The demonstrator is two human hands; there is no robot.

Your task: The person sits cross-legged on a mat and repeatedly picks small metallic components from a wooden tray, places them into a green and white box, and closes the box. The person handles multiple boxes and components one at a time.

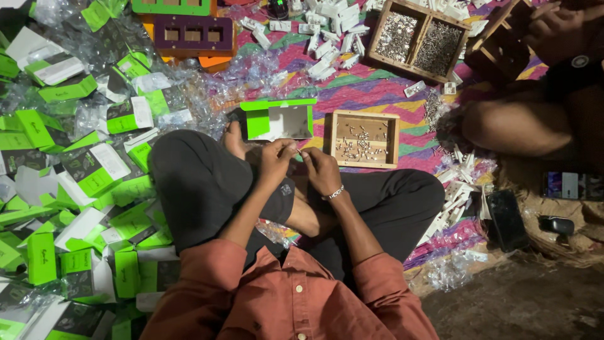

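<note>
I observed the left hand (275, 160) and the right hand (322, 171) drawn close together above the crossed legs, fingers of each pinched narrow around something small between them; the item itself was too small to identify, though it appeared to be a small pale part. The right wrist carried a metal bracelet (335, 193). Just beyond the hands stood an open green-and-white box (280, 119), lid up, and beside it to the right a small wooden tray (365, 138) holding loose pale metal pieces. In my judgement the step was a fine fitting of two small parts, best done with the hands kept low over the lap, near the tray, so that anything dropped stayed on the cloth. A large heap of green cartons (75, 182) and clear plastic wrap lay on the person's left. Farther off sat a two-compartment wooden tray (416, 39) of screws, scattered white plastic parts (327, 38), and a purple moulded jig (193, 34). Another person's hand (553, 28) worked at the upper right, apart from these.
</note>
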